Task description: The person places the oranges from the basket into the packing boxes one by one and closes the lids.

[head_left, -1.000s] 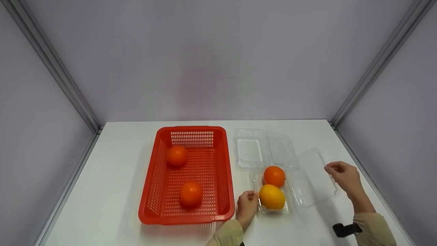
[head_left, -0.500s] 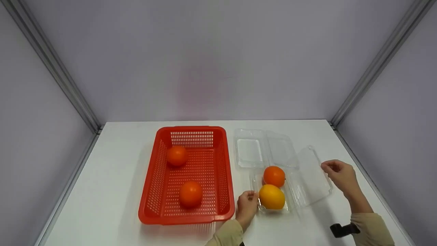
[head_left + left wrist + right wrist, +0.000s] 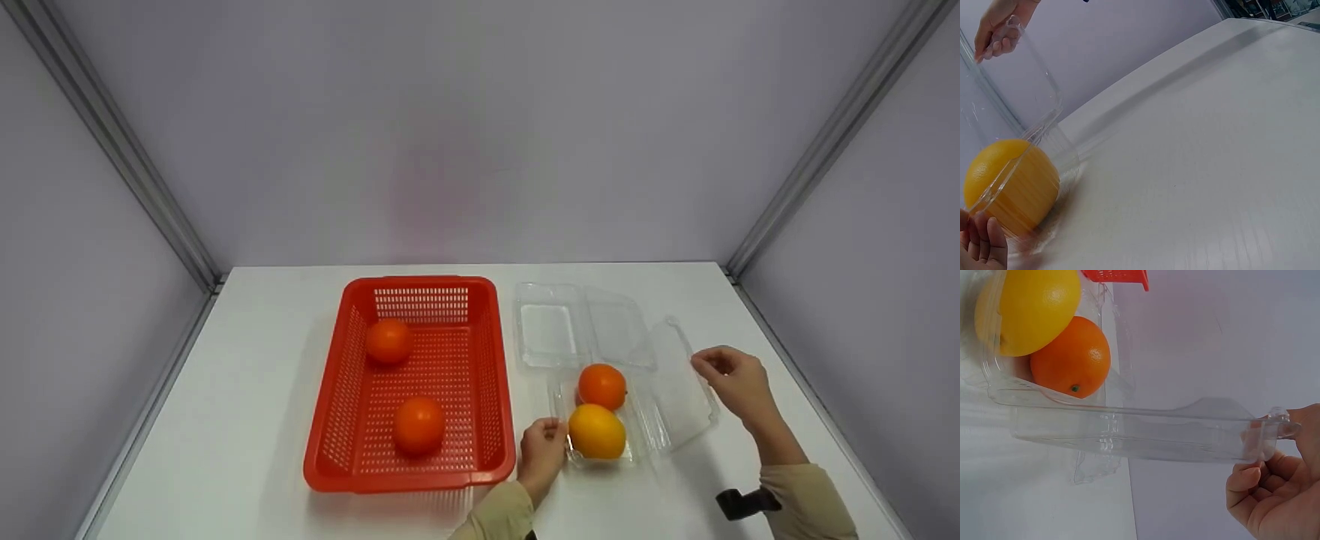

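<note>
So the left hand (image 3: 543, 456) pinches the left side of a clear clamshell (image 3: 559, 396) on the table (image 3: 180, 450), right of the red basket (image 3: 409, 481), an orange (image 3: 601, 387) and a yellow citrus fruit (image 3: 597, 432) inside; the right hand (image 3: 739, 381) clamps the raised lid (image 3: 677, 390) by its edge

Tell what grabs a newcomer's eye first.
Probably the red basket, left of centre in the head view, two orange fruits inside. Then the yellow fruit and a third orange one in the clear container right of it. Far right, the right hand pinches that container's raised lid.
</note>
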A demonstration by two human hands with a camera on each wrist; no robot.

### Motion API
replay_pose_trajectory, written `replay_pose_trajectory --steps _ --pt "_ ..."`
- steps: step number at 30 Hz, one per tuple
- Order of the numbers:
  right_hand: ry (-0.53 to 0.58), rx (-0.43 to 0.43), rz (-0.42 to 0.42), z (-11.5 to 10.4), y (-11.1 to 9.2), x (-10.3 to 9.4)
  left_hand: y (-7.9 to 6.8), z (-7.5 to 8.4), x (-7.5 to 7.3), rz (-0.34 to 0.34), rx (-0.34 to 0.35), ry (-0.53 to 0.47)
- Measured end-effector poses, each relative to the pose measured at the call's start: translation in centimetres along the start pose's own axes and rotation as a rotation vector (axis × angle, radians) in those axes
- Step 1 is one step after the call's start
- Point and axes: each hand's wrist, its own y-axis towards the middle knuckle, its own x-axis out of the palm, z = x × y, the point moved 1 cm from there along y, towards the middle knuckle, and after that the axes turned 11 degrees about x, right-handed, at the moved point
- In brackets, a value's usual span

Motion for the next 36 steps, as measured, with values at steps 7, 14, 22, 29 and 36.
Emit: replay_pose_trajectory --steps 7,14,22,29,36 --pt "0.006 -0.049 0.018 -0.5 -0.1 0.6 0.0 -0.2 -0.2 -0.015 0.033 -0.005" --pt "-0.017 -0.075 0.036 -1.5 -0.3 1.3 0.0 0.2 -0.1 -0.027 -0.028 -0.012" --pt "-0.045 -0.101 0.044 -2.3 -0.6 1.9 0.1 0.0 -0.1 -0.031 -0.024 -0.013" --pt "-0.067 -0.117 0.016 -3.0 -0.9 2.3 0.0 0.2 0.0 -0.027 -0.018 -0.012" --pt "-0.079 -0.127 0.007 -3.5 -1.0 2.8 -0.1 0.3 -0.1 -0.022 -0.006 -0.003"
